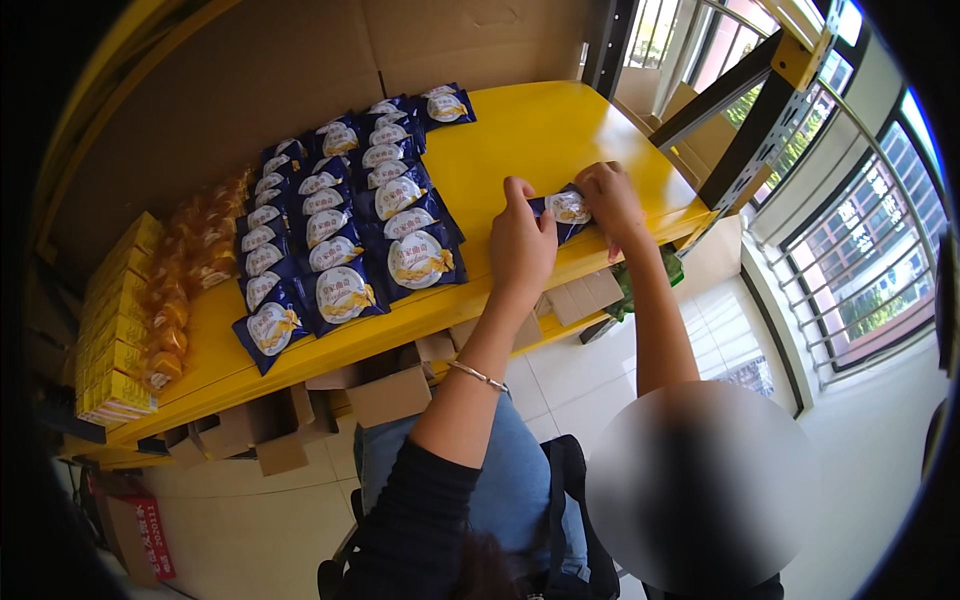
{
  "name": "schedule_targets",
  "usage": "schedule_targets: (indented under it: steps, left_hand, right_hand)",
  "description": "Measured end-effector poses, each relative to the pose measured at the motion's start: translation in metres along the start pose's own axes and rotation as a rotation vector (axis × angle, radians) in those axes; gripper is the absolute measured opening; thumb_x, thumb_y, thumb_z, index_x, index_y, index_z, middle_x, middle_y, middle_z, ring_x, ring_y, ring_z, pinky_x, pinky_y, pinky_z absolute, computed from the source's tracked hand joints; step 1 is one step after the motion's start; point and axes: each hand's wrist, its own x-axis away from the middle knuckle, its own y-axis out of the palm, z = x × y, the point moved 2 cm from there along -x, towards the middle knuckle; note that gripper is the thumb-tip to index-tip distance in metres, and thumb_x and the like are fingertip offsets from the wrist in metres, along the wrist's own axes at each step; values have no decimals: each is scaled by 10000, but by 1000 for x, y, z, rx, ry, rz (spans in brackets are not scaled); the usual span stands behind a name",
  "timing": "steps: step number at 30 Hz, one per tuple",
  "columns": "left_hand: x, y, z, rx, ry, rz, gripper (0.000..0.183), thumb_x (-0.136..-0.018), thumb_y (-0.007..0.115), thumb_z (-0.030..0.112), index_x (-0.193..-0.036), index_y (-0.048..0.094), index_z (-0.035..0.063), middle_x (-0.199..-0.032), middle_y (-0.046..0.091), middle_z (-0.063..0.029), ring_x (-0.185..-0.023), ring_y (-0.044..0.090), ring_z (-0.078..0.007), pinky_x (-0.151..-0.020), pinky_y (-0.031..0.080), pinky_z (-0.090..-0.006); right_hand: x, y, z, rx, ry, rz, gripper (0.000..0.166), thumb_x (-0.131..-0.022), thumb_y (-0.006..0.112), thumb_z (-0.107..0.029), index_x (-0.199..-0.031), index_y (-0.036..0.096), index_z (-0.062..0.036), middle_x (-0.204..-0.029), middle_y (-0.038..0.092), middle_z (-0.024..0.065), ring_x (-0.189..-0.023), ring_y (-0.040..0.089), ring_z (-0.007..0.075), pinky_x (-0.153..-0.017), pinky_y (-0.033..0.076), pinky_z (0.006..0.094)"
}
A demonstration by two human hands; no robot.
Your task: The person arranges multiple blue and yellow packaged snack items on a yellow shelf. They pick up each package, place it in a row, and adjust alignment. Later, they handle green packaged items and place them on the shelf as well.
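Both hands grip a dark blue cookie packet (568,208) with a white round label, at the front right of a yellow metal shelf (517,135). My left hand (523,236) has the packet's left end, its thumb on the front face. Over the right end, my right hand (611,201) curls its fingers, hiding that end. To the left of my hands, similar blue cookie packets (345,294) lean on one another in overlapping rows running front to back. One short group of packets (447,107) sits at the back, right of those rows.
Further left are orange-wrapped small cakes (166,341) and a row of yellow boxes (124,352). Cardboard boxes (255,420) stand on the level below. A black and yellow upright post (757,142) rises at the right end. Cardboard (300,60) lines the shelf's back.
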Motion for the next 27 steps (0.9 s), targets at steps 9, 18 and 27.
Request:
schedule_targets:
  steps: [9, 18, 27]
  left_hand:
    - [-3, -10, 7, -126, -92, -118, 145, -818, 619, 129, -839, 571, -7, -781, 652, -204, -759, 631, -393, -672, 503, -458]
    - [7, -8, 2, -28, 65, -44, 120, -773, 659, 91, -850, 592, 28, -680, 630, -118, -629, 629, -302, -586, 491, -379]
    - [15, -15, 15, -92, 106, 62, 133, -760, 596, -14, -879, 559, 33, -1022, 573, -168, -726, 610, -336, -678, 498, -391]
  right_hand:
    - [50, -14, -84, -146, -399, 86, 199, -849, 547, -82, -1037, 602, -46, -1012, 586, 150, -927, 553, 340, -811, 457, 382]
    - [31, -21, -25, 32, -151, 74, 162, -911, 515, -154, -1017, 605, -71, -1022, 599, 141, -953, 554, 355, -806, 450, 419]
    - [38, -21, -21, 92, -65, 194, 169, -893, 536, -142, -1032, 617, -91, -1020, 599, 138, -925, 572, 351, -802, 455, 405]
